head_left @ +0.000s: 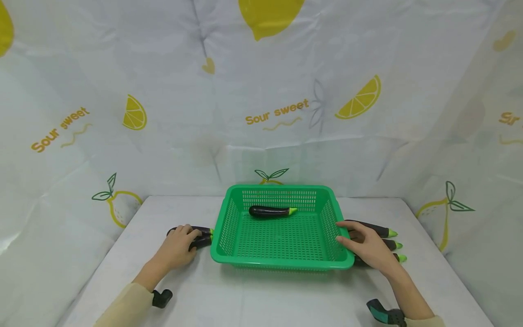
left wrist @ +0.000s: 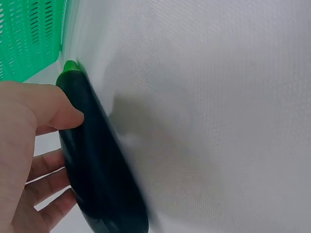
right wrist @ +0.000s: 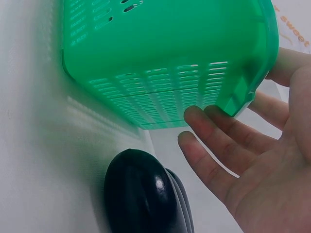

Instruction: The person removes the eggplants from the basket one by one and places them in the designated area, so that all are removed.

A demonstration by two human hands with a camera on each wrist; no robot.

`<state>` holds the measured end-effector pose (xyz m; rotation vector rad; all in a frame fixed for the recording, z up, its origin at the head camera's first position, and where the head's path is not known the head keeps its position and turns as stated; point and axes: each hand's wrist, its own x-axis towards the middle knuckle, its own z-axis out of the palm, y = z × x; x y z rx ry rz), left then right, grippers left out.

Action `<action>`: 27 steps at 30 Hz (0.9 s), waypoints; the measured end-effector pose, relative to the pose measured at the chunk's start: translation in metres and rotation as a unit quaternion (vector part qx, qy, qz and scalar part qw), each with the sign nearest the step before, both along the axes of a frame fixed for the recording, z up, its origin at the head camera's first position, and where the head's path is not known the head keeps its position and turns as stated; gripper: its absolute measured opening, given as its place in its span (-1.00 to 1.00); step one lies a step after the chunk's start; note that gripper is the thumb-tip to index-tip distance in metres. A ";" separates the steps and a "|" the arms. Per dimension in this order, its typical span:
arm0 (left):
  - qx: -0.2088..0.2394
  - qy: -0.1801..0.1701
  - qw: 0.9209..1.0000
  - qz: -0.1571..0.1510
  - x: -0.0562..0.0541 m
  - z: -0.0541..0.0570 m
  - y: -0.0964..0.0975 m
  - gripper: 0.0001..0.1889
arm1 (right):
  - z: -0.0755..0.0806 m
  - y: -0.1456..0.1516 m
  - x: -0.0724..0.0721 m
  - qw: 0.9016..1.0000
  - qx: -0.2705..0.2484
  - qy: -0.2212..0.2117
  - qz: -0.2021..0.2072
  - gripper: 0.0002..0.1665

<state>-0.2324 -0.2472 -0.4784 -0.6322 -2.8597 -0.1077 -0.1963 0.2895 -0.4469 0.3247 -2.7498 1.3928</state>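
Note:
My left hand is at the left of the green plastic basket. Its thumb and fingers lie round the nearer of two dark eggplants, whose green stem points at the basket. The farther eggplant lies alongside, partly under the fingers. At the basket's right rim is my right hand, thumb and index finger hooked over the edge; in the right wrist view the other fingers spread outside the wall. One more eggplant rests in the basket along its back wall.
Three eggplants lie side by side on the table to the right of the basket, partly hidden by the right hand. A white cloth printed with lemons hangs behind the white table.

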 end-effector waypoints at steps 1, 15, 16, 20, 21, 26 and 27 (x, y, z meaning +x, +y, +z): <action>0.001 0.001 1.000 0.003 0.000 0.000 0.000 -0.62 | 0.000 0.000 0.000 1.000 -0.001 -0.001 0.000 -0.36; 0.044 0.022 0.999 -0.009 -0.005 0.018 0.010 -0.76 | 0.000 0.000 0.000 1.000 0.002 0.005 0.000 -0.38; 0.049 0.021 0.999 -0.010 -0.005 0.020 0.011 -0.77 | 0.000 0.000 0.000 1.000 0.002 0.004 0.000 -0.38; 0.067 0.016 0.998 -0.012 -0.006 0.029 0.016 -0.81 | 0.001 -0.001 0.001 1.000 0.002 0.003 0.003 -0.38; 0.070 0.018 0.997 -0.014 -0.006 0.032 0.017 -0.81 | 0.001 -0.001 0.001 1.000 0.002 0.003 0.004 -0.38; 0.073 0.035 0.996 -0.031 -0.005 0.048 0.024 -0.82 | 0.000 0.000 0.001 1.000 0.006 0.006 0.003 -0.38; 0.072 0.040 0.996 -0.035 -0.006 0.051 0.026 -0.83 | 0.000 0.000 0.001 1.000 0.007 0.006 0.003 -0.38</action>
